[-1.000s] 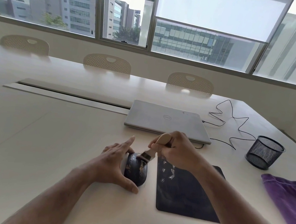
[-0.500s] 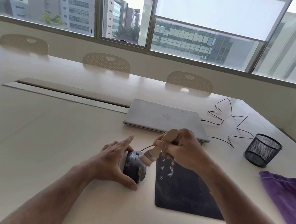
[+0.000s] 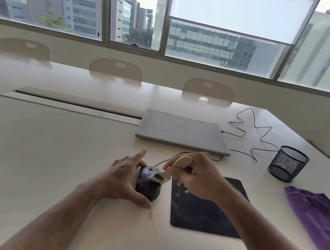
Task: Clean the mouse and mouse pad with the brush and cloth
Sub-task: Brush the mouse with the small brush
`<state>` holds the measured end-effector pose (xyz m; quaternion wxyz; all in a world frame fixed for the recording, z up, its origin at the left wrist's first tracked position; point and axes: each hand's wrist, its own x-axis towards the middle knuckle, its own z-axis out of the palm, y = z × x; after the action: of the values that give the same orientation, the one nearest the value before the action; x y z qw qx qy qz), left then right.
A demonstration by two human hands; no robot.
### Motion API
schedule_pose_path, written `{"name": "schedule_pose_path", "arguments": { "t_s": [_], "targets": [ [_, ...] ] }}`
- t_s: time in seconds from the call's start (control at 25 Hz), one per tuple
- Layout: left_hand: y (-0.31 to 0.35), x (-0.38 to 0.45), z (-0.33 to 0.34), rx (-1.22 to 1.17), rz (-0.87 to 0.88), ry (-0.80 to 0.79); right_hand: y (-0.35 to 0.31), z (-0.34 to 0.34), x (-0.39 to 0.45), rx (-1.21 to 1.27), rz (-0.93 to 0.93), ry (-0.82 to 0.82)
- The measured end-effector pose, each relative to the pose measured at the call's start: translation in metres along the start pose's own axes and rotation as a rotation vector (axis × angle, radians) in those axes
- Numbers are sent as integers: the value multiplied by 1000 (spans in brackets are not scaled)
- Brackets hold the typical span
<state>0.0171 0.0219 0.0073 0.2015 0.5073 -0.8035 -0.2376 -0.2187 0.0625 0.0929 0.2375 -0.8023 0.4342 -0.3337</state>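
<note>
A dark wired mouse (image 3: 149, 186) sits on the pale table just left of the black mouse pad (image 3: 205, 212). My left hand (image 3: 126, 176) grips the mouse from its left side, thumb at the near end and index finger stretched out past the far end. My right hand (image 3: 197, 176) holds a small wooden-handled brush (image 3: 182, 161); its bristles, blurred, lie across the top of the mouse. A purple cloth (image 3: 319, 220) lies flat at the right. White specks show on the pad's far left part.
A closed silver laptop (image 3: 182, 131) lies behind the hands, with a thin black cable (image 3: 251, 128) looping to its right. A black mesh cup (image 3: 288, 163) stands at the right, behind the cloth. Three chair backs line the table's far edge below the windows.
The brush head has swept back and forth over the mouse's top and now lies across its middle. My left hand has kept its hold on the mouse. The camera shifted slightly.
</note>
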Motion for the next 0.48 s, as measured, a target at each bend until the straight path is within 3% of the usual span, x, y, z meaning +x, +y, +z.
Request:
{"name": "schedule_pose_path", "arguments": {
  "t_s": [0.16, 0.32, 0.48],
  "targets": [
    [1, 0, -1, -3, 10, 10, -4, -4, -2, -18, 1, -161],
    [0, -1, 0, -4, -11, 10, -3, -2, -4, -18, -95, 8],
    [0, -2, 2, -2, -2, 30, -1, 7, -12, -82, -223, -126]
  ]
}}
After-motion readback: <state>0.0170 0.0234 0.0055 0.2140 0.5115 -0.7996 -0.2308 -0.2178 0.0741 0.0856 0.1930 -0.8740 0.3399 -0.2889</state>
